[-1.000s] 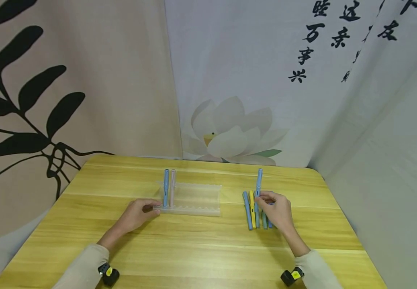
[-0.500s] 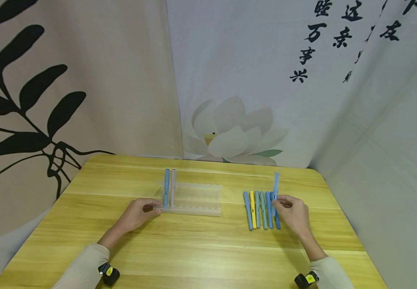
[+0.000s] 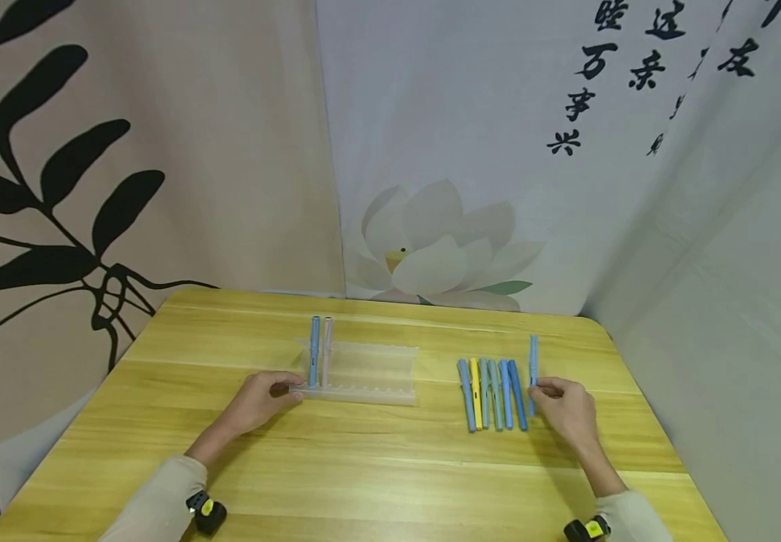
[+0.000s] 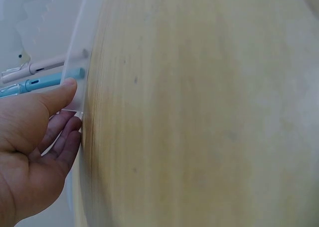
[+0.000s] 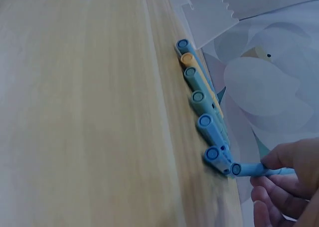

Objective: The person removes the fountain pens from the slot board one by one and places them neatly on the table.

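A clear plastic pen rack (image 3: 373,369) stands on the left half of the table. Its left front corner is pinched by my left hand (image 3: 259,399), thumb on the edge in the left wrist view. In the rack's left end two pens lean side by side: a blue pen (image 3: 314,350) and a pale pink pen (image 3: 326,354). My right hand (image 3: 569,410) pinches a light blue pen (image 3: 533,361) between thumb and fingers, just right of a row of pens. That row includes a yellow pen (image 3: 475,393) and a darker blue pen (image 3: 518,395) at its right end.
The wooden table (image 3: 363,474) carries the rack on the left and the pen row on the right, with bare wood between them. Printed curtains (image 3: 445,150) hang behind its far edge.
My right hand has carried the light blue pen rightward, from above the row to beyond its right end, and lower. My left hand stays at the rack's corner.
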### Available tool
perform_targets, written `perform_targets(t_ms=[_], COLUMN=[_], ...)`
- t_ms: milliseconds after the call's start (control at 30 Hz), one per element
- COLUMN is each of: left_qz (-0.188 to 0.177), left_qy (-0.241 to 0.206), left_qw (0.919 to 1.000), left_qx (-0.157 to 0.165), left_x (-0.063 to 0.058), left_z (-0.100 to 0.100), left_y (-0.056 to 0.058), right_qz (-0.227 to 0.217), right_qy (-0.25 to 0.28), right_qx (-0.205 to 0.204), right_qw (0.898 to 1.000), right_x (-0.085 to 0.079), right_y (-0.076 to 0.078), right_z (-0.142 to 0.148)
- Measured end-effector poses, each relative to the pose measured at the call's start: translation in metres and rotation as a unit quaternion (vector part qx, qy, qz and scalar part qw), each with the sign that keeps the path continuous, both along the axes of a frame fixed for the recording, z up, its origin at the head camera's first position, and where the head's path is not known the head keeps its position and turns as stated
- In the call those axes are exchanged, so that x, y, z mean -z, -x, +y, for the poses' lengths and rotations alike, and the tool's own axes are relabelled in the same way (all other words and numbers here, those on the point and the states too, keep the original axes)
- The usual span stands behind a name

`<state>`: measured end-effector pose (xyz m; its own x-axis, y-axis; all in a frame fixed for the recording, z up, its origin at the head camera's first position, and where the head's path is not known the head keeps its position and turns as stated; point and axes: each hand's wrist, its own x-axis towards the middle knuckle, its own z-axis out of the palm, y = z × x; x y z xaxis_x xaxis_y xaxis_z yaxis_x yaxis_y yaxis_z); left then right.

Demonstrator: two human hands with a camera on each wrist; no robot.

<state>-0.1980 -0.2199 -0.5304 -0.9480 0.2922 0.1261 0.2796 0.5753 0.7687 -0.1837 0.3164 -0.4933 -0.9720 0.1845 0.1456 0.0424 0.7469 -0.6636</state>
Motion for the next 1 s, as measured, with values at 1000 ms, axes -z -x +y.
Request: perform_targets(t_ms=[1000], left_qz=[-0.001], left_qy=[0.002], left_qw=[1.0000], left_qx=[-0.006], left_x=[0.003], left_z=[0.000], left_y=[0.001], right_qz=[-0.058], right_qy=[-0.042], right_qx=[0.003], right_qw=[0.997], right_x=[0.017], right_y=[0.000], right_z=[0.011])
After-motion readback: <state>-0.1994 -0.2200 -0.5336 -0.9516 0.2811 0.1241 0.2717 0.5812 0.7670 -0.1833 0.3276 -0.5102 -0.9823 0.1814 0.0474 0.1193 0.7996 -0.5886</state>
